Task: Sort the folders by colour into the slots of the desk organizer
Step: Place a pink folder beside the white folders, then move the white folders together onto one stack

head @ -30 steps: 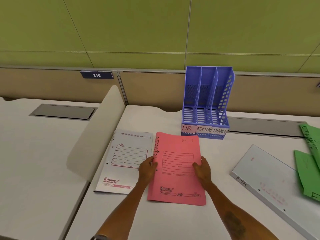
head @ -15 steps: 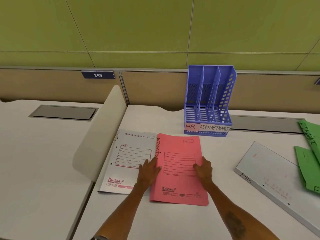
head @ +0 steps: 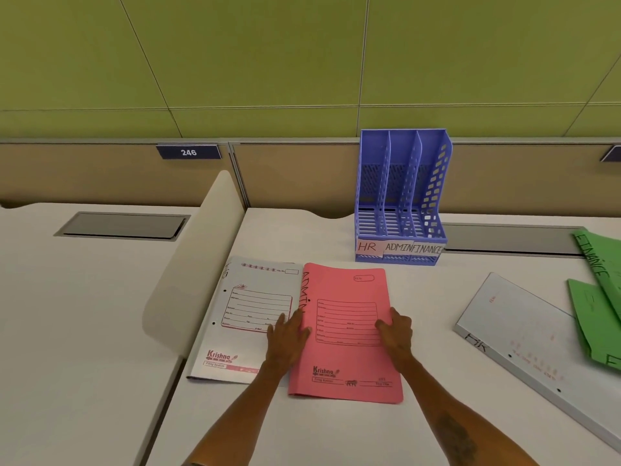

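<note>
On the white surface [head: 302,237], the blue organizer [head: 403,196] is seen at upper middle, its slots empty. The pink folder [head: 346,361], marked ADMIN, is laid flat at lower middle. Its left edge is touched by the flat left hand [head: 287,334]. Whether its right edge is gripped by the right hand [head: 398,331] cannot be told. Next, it likely must be lifted and stood in the ADMIN slot.

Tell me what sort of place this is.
Most likely an open-plan office workstation: a partition with number plate 246, a desk organizer labelled HR, ADMIN, FINANCE, and a pink file folder on the desk.
</note>
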The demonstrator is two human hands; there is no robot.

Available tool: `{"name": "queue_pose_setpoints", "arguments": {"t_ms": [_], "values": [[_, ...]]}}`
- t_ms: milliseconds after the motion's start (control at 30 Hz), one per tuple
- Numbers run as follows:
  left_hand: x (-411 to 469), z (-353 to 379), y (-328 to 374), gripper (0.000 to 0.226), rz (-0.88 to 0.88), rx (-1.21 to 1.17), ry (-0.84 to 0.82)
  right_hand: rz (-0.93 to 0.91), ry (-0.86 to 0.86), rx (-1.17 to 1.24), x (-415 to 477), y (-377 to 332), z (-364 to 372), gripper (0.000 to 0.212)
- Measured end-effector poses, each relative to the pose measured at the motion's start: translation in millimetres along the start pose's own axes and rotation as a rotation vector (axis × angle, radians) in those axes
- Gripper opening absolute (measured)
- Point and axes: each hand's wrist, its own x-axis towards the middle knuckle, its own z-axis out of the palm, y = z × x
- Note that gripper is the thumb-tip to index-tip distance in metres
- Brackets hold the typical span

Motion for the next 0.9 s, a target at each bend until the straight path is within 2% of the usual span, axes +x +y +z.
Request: {"name": "queue_pose_setpoints", "arguments": {"t_ms": [100, 300, 433, 633, 900], "values": [[0, 0, 1, 0.057, -0.005, 0.020, -0.004, 0.005, -0.026, 0.009, 3, 0, -2, 0.041], [1, 0, 8, 0.062, -0.039, 0.014, -0.029, 0.000, 0.014, -0.105, 1, -3, -5, 0.053], [1, 3, 19, 0.065, -0.056, -0.030, 0.047, -0.046, 0.034, -0.100, -2, -1, -15, 0.054], [5, 10, 63, 0.061, 0.063, -0.030, 0.178, -0.066, 0.088, -0.029, 2, 13, -53, 0.051], [8, 28, 152, 0.050, 0.222, -0.103, 0.150, -0.039, 0.201, 0.035, 16, 48, -124, 0.048]]}}
